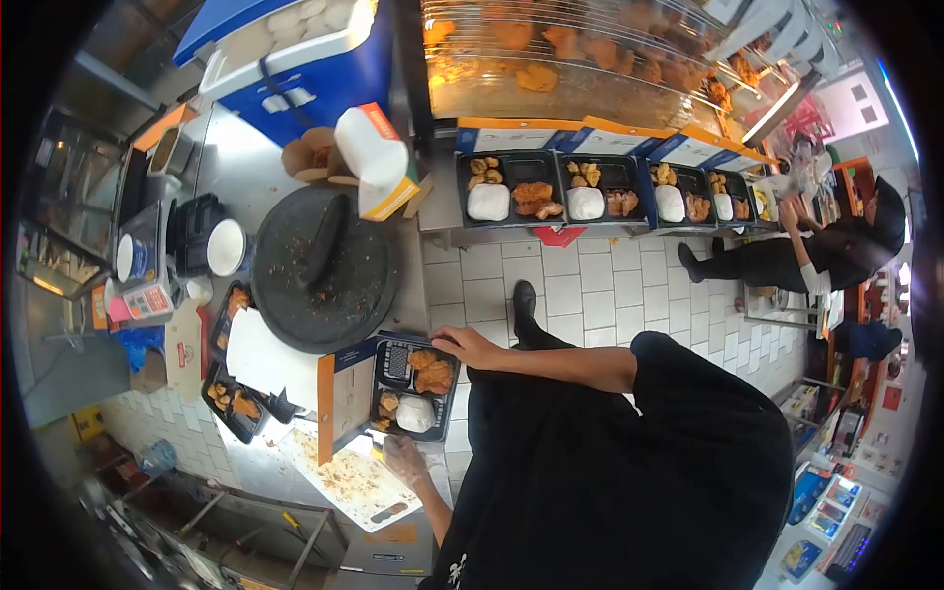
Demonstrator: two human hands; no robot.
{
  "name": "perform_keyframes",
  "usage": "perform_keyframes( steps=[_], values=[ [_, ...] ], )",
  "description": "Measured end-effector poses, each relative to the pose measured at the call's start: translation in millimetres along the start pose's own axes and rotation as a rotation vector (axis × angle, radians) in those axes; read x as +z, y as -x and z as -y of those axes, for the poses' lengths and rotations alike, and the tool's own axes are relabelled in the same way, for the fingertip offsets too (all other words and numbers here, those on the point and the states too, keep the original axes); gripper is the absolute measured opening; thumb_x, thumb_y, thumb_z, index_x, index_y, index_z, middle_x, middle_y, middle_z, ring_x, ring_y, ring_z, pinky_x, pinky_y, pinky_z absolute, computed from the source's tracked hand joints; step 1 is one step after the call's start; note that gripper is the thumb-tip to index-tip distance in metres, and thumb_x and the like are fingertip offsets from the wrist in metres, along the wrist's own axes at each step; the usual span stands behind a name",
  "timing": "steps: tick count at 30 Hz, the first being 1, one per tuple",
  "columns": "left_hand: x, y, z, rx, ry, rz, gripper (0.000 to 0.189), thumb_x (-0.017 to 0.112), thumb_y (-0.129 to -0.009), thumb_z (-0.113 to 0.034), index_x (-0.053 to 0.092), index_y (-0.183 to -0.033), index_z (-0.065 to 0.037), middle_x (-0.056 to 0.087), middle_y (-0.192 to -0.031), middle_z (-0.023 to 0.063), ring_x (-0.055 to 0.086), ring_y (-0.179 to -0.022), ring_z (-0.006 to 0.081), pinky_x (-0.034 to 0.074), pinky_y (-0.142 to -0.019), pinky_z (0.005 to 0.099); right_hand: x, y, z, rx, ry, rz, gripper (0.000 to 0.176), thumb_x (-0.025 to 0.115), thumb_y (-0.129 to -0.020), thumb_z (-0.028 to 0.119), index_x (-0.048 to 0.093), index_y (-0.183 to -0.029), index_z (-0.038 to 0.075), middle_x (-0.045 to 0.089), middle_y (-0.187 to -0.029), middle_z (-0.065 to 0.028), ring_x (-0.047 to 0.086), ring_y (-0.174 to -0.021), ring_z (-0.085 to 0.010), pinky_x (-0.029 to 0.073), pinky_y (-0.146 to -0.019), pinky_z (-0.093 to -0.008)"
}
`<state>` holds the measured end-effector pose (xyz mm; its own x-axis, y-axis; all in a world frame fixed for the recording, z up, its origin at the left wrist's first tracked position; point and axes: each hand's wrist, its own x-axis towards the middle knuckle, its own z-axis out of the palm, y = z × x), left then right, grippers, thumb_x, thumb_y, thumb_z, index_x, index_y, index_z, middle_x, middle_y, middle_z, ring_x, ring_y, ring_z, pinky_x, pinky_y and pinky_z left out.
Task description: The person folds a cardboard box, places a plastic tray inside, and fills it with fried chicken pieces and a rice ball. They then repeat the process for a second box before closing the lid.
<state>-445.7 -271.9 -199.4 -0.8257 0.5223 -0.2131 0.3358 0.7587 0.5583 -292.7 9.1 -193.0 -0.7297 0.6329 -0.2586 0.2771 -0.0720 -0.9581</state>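
A black compartment meal box [382,379] with an orange-and-blue cardboard lid [339,398] lies before me. Inside are fried chicken [433,372], a mound of white rice [415,414] and small golden pieces [388,404]. My right hand [468,347] is bare, its fingers closed over the box's upper corner. At the lower edge, my left hand [401,460] wears a clear glove and has its fingers curled against the box. Beneath that hand lies a white cutting board [339,482] covered with crumbs.
A round dark board [280,285] carries a knife-like black tool [327,246]. More filled boxes [602,187] line the shelf below the heated chicken cabinet [551,69]. A blue cooler [295,93] stands upper left. A co-worker in black [826,246] stands at the right.
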Motion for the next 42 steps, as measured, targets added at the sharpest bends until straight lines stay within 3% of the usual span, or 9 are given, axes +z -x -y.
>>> perform_keyframes(
  steps=[6,10,16,20,24,25,29,36,42],
  values=[
    [26,-1,-111,0.235,0.2,-0.024,0.02,0.056,-0.081,-0.014,0.043,-0.077,0.001,0.043,-0.068,0.0183,0.041,-0.064,0.0349,0.038,-0.064,0.0458,-98,34,-4,0.025,-0.141,-0.278,0.041,0.056,-0.102,0.036,0.062,-0.118,-0.002,0.071,-0.102,-0.0151,0.067,-0.093,-0.0214,0.051,-0.083,-0.0344],
    [67,-28,-228,0.451,0.103,0.113,0.02,0.058,-0.084,-0.014,0.046,-0.079,0.002,0.045,-0.068,0.0192,0.044,-0.063,0.0368,0.04,-0.064,0.046,-191,77,-17,0.172,-0.289,-0.541,0.042,0.052,-0.104,0.037,0.063,-0.119,0.0,0.068,-0.099,-0.0083,0.061,-0.095,-0.0154,0.049,-0.087,-0.0311],
    [161,-54,-395,0.819,0.066,0.383,0.016,0.063,-0.087,-0.016,0.054,-0.09,-0.003,0.06,-0.078,0.0215,0.06,-0.075,0.0428,0.046,-0.065,0.0481,-294,133,-19,0.091,-0.656,-0.96,0.048,0.043,-0.108,0.04,0.059,-0.125,-0.002,0.063,-0.114,-0.0059,0.055,-0.105,-0.0132,0.043,-0.095,-0.0271],
    [215,-68,-464,0.865,-0.009,0.451,0.016,0.061,-0.087,-0.016,0.054,-0.092,-0.002,0.061,-0.078,0.0221,0.061,-0.075,0.0432,0.046,-0.065,0.0499,-336,138,-11,0.123,-0.908,-1.031,0.051,0.041,-0.108,0.042,0.052,-0.133,-0.001,0.06,-0.121,-0.0058,0.054,-0.112,-0.014,0.041,-0.099,-0.0252],
    [258,-92,-495,0.953,-0.029,0.42,0.015,0.061,-0.083,-0.013,0.055,-0.087,0.0,0.063,-0.077,0.0225,0.062,-0.073,0.0435,0.047,-0.065,0.0507,-351,125,-15,0.076,-1.083,-1.168,0.055,0.045,-0.105,0.048,0.038,-0.145,0.01,0.042,-0.143,-0.009,0.042,-0.129,-0.0184,0.034,-0.109,-0.0385],
    [262,-95,-504,0.933,-0.027,0.43,0.014,0.061,-0.083,-0.013,0.055,-0.085,0.0,0.063,-0.077,0.0228,0.063,-0.073,0.0434,0.048,-0.065,0.0507,-351,123,-18,0.047,-1.112,-1.154,0.062,0.049,-0.103,0.048,0.024,-0.15,0.018,0.034,-0.149,-0.0084,0.037,-0.134,-0.022,0.031,-0.11,-0.0454],
    [275,-97,-527,0.757,-0.028,0.435,0.015,0.064,-0.079,-0.014,0.062,-0.085,0.0,0.066,-0.079,0.0236,0.066,-0.08,0.0413,0.051,-0.07,0.0473,-344,114,-3,0.163,-1.247,-1.279,0.077,0.059,-0.1,0.039,0.005,-0.152,0.022,0.033,-0.149,-0.0089,0.036,-0.135,-0.026,0.032,-0.109,-0.0468],
    [301,-102,-505,0.752,0.046,0.347,0.019,0.066,-0.08,-0.019,0.069,-0.092,-0.004,0.071,-0.085,0.0179,0.07,-0.08,0.034,0.054,-0.073,0.0405,-337,104,-16,-0.097,-1.426,-1.316,0.075,0.061,-0.1,0.029,0.006,-0.151,0.025,0.014,-0.157,-0.0204,0.031,-0.139,-0.0367,0.031,-0.113,-0.0533],
    [258,-81,-508,0.54,0.254,0.232,0.019,0.066,-0.086,-0.02,0.068,-0.096,-0.003,0.071,-0.082,0.0144,0.071,-0.077,0.0288,0.054,-0.07,0.0383,-319,121,-2,0.061,-1.224,-1.186,0.08,0.061,-0.1,0.027,0.0,-0.152,0.023,0.013,-0.158,-0.0176,0.024,-0.145,-0.0386,0.03,-0.116,-0.0516]
  ],
)
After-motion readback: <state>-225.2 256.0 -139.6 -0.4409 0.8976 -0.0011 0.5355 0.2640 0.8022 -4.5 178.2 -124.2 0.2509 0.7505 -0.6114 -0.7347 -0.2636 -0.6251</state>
